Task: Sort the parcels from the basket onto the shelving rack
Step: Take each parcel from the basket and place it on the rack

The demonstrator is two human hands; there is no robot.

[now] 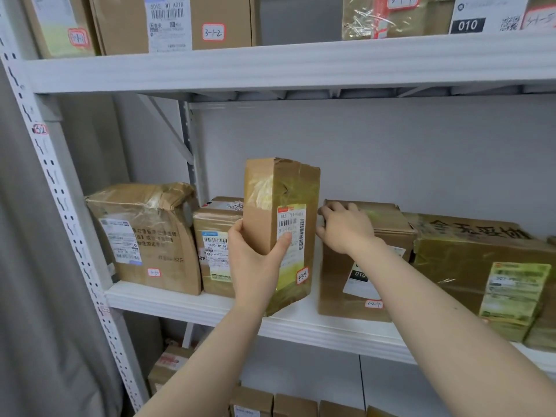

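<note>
A tall, taped brown parcel [282, 224] with a white label and a red-edged tag stands upright on the middle shelf [301, 320] of the white rack. My left hand [255, 260] grips its lower left side, thumb across the label. My right hand [343, 227] rests on the top left corner of the brown box tagged 3-2-4 [346, 290], just right of the tall parcel, fingers curled over its edge. The basket is out of view.
Left of the tall parcel stand a bulky wrapped parcel [144, 236] and a smaller box [213, 248]. A large taped carton [469, 248] and a green-labelled packet [511, 299] fill the right. Boxes line the top shelf [270, 64] and the lower level [270, 401].
</note>
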